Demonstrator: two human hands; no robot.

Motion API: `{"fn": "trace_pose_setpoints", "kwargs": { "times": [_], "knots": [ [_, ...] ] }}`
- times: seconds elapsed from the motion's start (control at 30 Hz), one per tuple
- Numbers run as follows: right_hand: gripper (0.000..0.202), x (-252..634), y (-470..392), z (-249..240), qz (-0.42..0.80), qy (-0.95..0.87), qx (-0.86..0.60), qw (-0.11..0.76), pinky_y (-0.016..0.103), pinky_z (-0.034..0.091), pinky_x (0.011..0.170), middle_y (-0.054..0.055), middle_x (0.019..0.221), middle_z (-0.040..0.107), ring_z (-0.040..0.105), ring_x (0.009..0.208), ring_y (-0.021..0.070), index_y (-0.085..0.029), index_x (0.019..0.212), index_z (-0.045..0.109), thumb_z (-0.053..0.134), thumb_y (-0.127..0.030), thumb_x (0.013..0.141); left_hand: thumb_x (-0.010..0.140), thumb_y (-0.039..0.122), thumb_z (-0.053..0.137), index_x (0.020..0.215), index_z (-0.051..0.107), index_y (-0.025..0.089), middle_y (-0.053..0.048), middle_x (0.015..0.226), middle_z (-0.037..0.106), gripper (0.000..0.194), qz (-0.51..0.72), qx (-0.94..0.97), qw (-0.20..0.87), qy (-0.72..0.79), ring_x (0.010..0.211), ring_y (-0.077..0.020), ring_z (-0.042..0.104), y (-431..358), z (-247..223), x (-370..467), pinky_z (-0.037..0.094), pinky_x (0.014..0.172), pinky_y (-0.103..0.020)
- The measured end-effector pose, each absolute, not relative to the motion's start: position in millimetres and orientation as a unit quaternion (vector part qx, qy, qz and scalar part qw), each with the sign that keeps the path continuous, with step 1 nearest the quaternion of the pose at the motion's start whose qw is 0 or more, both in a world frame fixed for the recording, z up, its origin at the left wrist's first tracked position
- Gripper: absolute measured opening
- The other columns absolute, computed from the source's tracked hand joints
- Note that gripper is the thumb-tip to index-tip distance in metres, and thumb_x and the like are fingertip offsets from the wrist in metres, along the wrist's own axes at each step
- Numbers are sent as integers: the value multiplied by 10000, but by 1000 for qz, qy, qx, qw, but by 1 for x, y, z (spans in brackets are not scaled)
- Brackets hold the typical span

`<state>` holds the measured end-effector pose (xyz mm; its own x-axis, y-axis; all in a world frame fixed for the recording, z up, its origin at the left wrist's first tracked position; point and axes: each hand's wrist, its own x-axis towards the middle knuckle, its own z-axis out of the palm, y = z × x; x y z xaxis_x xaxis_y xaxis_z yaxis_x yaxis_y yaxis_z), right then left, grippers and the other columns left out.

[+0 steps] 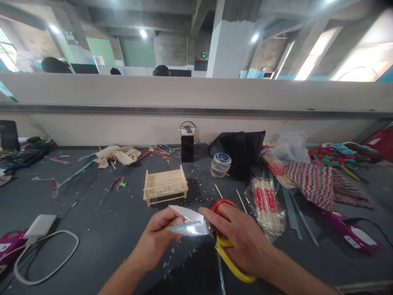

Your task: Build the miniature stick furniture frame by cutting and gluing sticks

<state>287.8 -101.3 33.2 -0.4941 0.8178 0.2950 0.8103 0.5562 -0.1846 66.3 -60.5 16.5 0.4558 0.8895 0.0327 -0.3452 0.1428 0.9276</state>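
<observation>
My right hand [238, 229] is closed around a pair of scissors [196, 227] with red and yellow handles. The blades are parted and point left, toward my left hand [161, 231]. The fingers of my left hand are pinched together behind the blades, and a small pale bit shows between the blades; what it is I cannot make out. Just beyond both hands stands a small bed-like frame built of thin wooden sticks [166, 184]. Two loose sticks lie near the red handle.
Bundled wooden sticks in plastic [265, 203], a clear jar with a blue lid [220, 165] and a black bag [242, 153] lie right of centre. A phone [187, 148] leans upright by the partition. Purple glue guns [353, 235] flank the table; scraps and a cloth [118, 155] lie left.
</observation>
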Motion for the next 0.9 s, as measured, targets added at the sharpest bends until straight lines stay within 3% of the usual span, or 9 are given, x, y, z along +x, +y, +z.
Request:
{"fn": "trace_pose_setpoints", "kwargs": {
  "times": [0.17,0.43,0.53,0.7,0.8,0.9],
  "knots": [
    [644,286,-102,38,18,-868,-461,182,337,506,640,70,904,554,566,762,207,-204,1340,434,510,-65,716,782,367,720,759,735,192,20,601,534,177,421,481,713,289,549,-83,380,-60,16,66,292,531,-214],
    [620,290,-104,30,39,-865,-472,165,315,511,652,58,896,615,594,742,191,-206,1306,469,517,-67,703,788,341,720,673,671,158,17,601,504,222,417,508,708,259,570,-90,404,-61,19,65,288,539,-223],
    [522,289,-103,28,78,-849,-475,219,292,511,672,40,891,644,611,758,178,-231,1236,521,508,-65,741,832,346,677,704,649,158,17,603,507,229,424,504,714,238,574,-91,409,-60,24,70,297,551,-223],
    [309,276,-99,35,154,-743,-513,401,237,528,667,32,901,685,634,690,135,-221,1184,569,505,-214,882,886,286,611,854,636,183,4,683,571,110,457,462,728,217,645,-109,473,-55,32,77,361,635,-230],
    [302,264,-99,42,229,-680,-536,445,213,523,580,9,790,673,623,603,124,-209,1158,595,533,-277,870,854,261,652,844,636,187,-11,863,591,77,487,436,717,244,767,-118,488,-53,30,81,380,732,-229],
    [380,252,-97,47,315,-623,-542,468,215,528,550,-6,739,653,623,581,126,-204,1210,567,571,-317,846,820,276,695,846,648,195,12,841,533,98,511,394,713,274,765,-106,453,-55,25,87,371,729,-205]
  ]
}}
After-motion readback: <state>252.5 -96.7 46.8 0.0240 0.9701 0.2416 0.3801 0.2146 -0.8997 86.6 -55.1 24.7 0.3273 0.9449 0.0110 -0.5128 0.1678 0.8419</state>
